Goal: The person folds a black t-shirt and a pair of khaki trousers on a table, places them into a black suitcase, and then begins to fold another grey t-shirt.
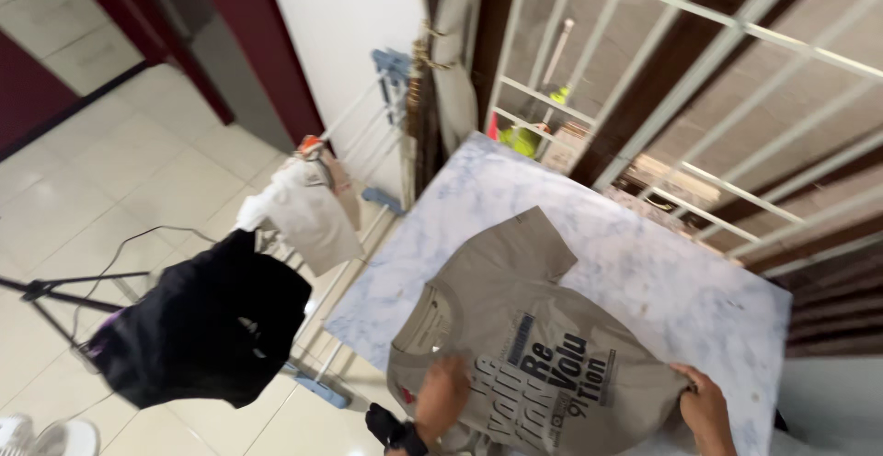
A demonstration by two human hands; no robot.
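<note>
A beige t-shirt [515, 327] with dark printed lettering lies spread on a white and blue marbled table [644, 272], one sleeve pointing toward the far side. My left hand [441, 396], with a dark watch on the wrist, presses flat on the shirt near its collar. My right hand [706, 410] pinches the shirt's edge at the near right of the table.
A white drying rack [368, 134] stands left of the table with a black garment [198, 327] and a pale garment [303, 208] hung on it. A tripod leg [55, 290] and a cable lie on the tiled floor. White window bars [699, 97] rise behind the table.
</note>
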